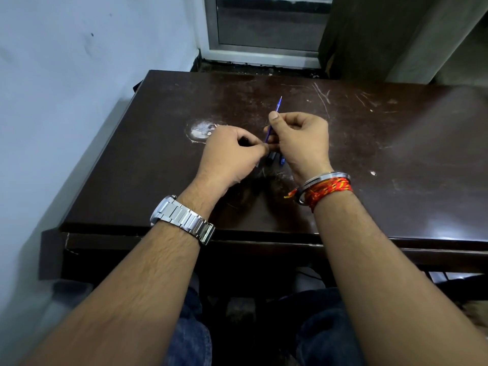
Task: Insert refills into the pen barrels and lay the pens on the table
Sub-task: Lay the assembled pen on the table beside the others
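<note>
One refill, two hands

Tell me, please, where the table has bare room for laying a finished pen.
The dark brown wooden table is bare right of the right hand and along the far edge. It is crowded between the hands, where dark pen parts lie beside the left hand.

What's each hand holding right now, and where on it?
The right hand pinches a blue refill near its middle, tip pointing away. The left hand grips something at its fingertips, hidden.
</note>
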